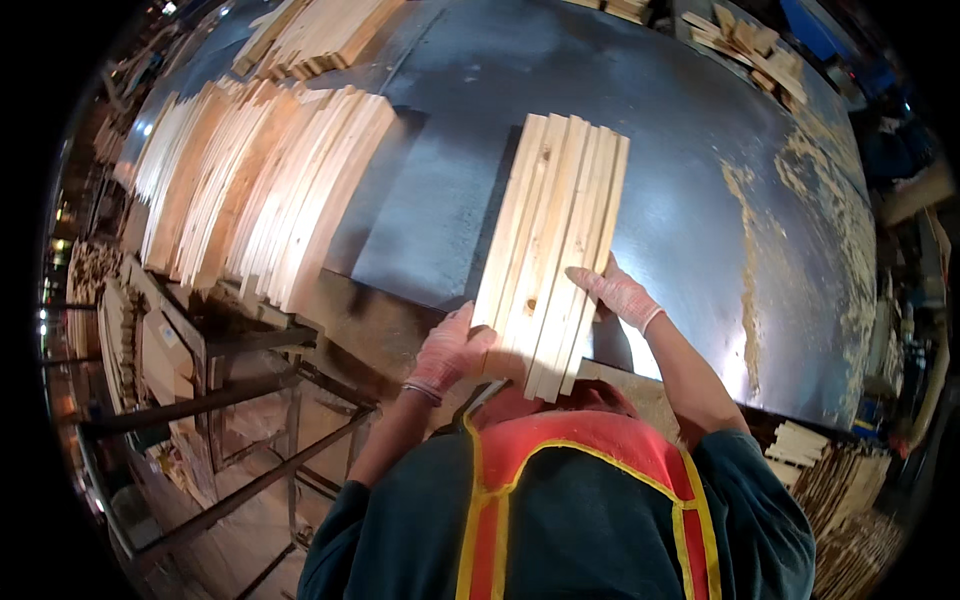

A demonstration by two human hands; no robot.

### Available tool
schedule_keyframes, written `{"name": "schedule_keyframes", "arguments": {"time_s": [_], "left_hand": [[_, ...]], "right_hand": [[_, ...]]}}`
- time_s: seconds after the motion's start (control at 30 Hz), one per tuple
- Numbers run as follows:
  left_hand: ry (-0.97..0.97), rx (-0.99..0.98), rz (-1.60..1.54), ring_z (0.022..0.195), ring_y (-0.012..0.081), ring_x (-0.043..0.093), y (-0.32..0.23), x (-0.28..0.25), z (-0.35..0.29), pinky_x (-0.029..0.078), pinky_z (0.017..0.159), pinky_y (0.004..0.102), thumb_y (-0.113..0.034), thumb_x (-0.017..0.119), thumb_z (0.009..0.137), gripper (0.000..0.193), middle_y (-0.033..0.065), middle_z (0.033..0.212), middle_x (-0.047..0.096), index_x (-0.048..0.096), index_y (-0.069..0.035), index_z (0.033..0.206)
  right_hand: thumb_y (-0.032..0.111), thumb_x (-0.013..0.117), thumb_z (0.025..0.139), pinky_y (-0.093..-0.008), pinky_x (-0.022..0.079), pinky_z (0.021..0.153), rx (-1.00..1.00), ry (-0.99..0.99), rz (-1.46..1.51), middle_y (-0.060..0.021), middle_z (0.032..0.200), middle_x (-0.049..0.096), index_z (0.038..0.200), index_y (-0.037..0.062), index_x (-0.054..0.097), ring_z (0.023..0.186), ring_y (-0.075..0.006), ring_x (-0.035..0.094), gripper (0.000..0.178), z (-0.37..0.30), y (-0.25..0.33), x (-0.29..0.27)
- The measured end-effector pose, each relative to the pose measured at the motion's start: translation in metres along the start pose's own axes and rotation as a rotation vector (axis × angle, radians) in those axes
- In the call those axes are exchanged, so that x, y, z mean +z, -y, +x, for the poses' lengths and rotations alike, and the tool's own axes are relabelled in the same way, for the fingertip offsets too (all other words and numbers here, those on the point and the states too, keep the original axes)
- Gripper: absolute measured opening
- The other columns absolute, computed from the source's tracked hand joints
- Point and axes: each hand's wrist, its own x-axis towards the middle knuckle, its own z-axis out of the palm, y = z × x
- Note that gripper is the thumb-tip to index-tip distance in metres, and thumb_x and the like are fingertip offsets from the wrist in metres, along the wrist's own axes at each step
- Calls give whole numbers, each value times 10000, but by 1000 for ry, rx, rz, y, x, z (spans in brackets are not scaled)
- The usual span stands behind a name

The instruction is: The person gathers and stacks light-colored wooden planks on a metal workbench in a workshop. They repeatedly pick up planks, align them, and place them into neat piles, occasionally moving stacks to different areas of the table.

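A bundle of pale wooden slats (550, 230) lies lengthwise before me, its near end reaching past the table's front edge toward my apron. My left hand (452, 350), in a whitish-pink work glove, is closed against the bundle's left side near that end. My right hand (618, 292), gloved alike, grips the right side a little farther up, its thumb over the top and its other fingers partly hidden below the edge. The slats stand pressed side by side, with slightly uneven ends.
The dark metal table (680, 200) carries long rows of upright slats (270, 190) on the left and another stack (325, 40) behind them. Scrap pieces (750, 50) lie at the far right, and sawdust (745, 270) streaks the surface. A metal rail frame (200, 400) stands at lower left.
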Motion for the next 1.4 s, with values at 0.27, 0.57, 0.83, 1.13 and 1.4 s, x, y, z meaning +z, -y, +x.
{"name": "schedule_keyframes", "arguments": {"time_s": [0.27, 0.57, 0.83, 1.13, 1.4], "left_hand": [[-229, -80, 231, 1222, 421, 631, 4, -43, -2, 505, 1042, 496, -476, 698, 910, 795, 243, 1343, 641, 429, -32, 1513], [-522, -90, 645, 1343, 410, 547, 89, -163, -14, 428, 1131, 503, -480, 700, 910, 787, 237, 1420, 581, 433, -59, 1519], [-1042, -376, -724, 1189, 282, 576, 296, -211, -22, 491, 1002, 454, -518, 759, 924, 787, 107, 1315, 610, 467, -100, 1523], [-623, -389, -1713, 1220, 255, 610, 241, -216, 28, 507, 965, 454, -540, 717, 962, 698, 35, 1388, 613, 490, -204, 1531], [-650, -378, -1677, 1044, 190, 616, 288, -203, 26, 503, 899, 440, -512, 749, 946, 488, -42, 1207, 666, 651, -228, 1331]], "right_hand": [[354, 853, 883, -313, 492, 544, -24, 141, 240, -115, 986, 663, 1460, 25, 274, 732, -156, 596, 881, 27, 38, 56], [371, 861, 873, -302, 520, 590, -66, 252, 293, -93, 1031, 652, 1389, 24, 357, 797, -159, 617, 801, 115, 136, 201], [352, 832, 885, -317, 527, 662, -147, 52, 236, -81, 1045, 668, 1509, 57, 393, 825, -150, 607, 818, 132, 178, 261], [327, 805, 921, -333, 550, 928, -137, -84, 376, -138, 1288, 683, 1600, 14, 357, 1109, -209, 671, 871, 139, 172, 263], [337, 781, 919, -353, 375, 1176, -147, -29, 284, -184, 1508, 550, 1619, -16, 299, 1383, -262, 509, 920, 145, 158, 259]]}}
